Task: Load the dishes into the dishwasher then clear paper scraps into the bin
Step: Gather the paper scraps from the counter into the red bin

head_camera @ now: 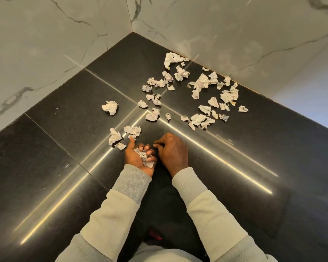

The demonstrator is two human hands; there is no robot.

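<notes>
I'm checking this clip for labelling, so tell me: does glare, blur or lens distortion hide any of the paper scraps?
Head view: long bright light streaks glare across the polished black stone countertop, yet the white crumpled paper scraps stay sharp and none are washed out. Head view: the wide-angle lens bends the grey-veined marble walls towards the frame edges.

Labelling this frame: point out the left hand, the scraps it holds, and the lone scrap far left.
left hand [132, 159]: head view, the palm.
held scraps [142, 155]: head view, the wad's middle.
lone scrap [110, 107]: head view, its crumpled middle.
</notes>
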